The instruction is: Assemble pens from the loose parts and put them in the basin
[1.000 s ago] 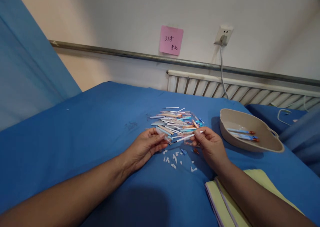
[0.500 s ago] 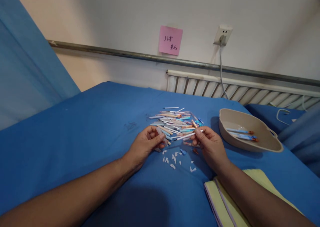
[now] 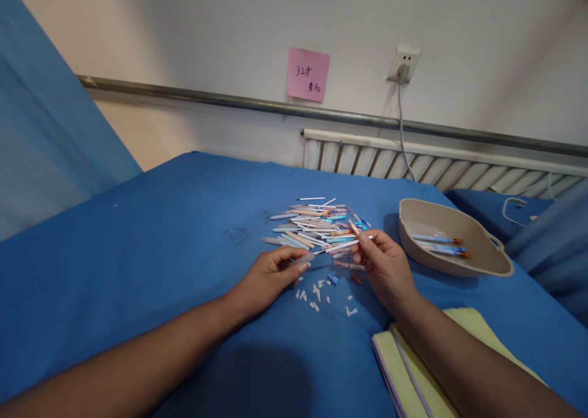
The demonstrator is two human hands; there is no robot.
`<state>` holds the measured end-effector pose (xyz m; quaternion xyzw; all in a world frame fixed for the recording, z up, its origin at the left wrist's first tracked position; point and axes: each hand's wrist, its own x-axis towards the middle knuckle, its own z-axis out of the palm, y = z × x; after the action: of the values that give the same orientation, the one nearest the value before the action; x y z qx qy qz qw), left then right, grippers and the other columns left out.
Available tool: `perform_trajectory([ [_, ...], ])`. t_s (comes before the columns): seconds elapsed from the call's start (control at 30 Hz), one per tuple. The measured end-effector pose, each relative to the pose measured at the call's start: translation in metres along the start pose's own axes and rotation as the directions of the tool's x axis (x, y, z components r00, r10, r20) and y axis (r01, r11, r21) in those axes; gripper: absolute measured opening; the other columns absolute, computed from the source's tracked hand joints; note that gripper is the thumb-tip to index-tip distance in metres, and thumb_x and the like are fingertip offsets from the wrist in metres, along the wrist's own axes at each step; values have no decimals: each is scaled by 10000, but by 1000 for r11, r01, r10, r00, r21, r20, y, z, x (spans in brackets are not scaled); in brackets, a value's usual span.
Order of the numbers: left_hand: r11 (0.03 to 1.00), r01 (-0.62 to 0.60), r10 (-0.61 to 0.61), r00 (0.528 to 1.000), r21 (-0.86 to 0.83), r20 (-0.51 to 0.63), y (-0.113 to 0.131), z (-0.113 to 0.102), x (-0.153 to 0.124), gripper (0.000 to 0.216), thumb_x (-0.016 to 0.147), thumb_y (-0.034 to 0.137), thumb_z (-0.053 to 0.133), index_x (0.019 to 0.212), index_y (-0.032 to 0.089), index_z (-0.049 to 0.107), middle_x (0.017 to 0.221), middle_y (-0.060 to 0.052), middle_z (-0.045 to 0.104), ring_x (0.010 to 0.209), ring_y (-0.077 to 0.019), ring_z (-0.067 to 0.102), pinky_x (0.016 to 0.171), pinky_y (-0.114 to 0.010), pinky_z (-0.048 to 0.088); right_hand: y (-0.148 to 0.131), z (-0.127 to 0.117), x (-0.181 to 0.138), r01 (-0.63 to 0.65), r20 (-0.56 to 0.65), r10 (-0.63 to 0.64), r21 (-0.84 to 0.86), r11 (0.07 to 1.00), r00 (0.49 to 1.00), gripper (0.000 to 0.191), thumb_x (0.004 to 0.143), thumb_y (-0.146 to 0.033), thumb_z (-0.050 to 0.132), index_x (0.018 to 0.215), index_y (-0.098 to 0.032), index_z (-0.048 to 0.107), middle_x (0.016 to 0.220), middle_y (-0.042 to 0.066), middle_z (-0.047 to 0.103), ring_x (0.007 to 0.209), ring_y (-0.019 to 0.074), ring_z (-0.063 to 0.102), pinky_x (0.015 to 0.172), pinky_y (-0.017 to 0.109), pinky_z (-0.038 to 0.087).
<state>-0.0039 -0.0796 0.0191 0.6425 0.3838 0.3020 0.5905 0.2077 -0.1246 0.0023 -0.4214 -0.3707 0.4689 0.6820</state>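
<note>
My left hand (image 3: 271,277) is closed on a greyish translucent pen barrel (image 3: 304,259), pinched between thumb and fingers. A white pen refill (image 3: 340,246) with a dark tip is gripped by my right hand (image 3: 386,263). Its tip points left and lies at the barrel's end; whether it has entered cannot be made out. Just beyond both hands spreads a pile of loose pen parts (image 3: 298,213): grey, orange and light blue barrels and white refills. Nearer me lie several small white pieces (image 3: 316,292), a blue piece (image 3: 333,279) and an orange piece (image 3: 356,278).
On the right stands a beige basin (image 3: 489,263) with several blue pens (image 3: 438,247) inside. A folded yellow cloth (image 3: 407,360) lies under my right forearm on the blue sheet (image 3: 151,240). Behind are a radiator (image 3: 349,157) and a wall socket (image 3: 404,62) with a cable.
My left hand has turned the pen barrel from upright-slanted to nearly level, in line with the refill. The refill's tip and the barrel's end have come together. The view has shifted slightly.
</note>
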Motion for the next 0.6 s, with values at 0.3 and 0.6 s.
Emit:
perform_trajectory([
  [0.3,941,-174,215,969,291,-118,5,-5,-6,240,708,272,705,943,221,694,860,-23,663,751,-157,567,704,-247,433,7,0,-4,-114,71,122,-109,987,990,269,754,-441,672,792,-193,574,670,-7,632,508,91,517,391,157,345],
  [0.6,928,-276,338,906,250,-254,16,-5,-15,144,679,255,739,783,177,678,775,-18,641,685,-135,560,637,-229,438,8,3,-3,-151,223,197,-206,967,955,317,729,-464,690,754,-166,586,637,-2,629,484,79,507,458,183,378],
])
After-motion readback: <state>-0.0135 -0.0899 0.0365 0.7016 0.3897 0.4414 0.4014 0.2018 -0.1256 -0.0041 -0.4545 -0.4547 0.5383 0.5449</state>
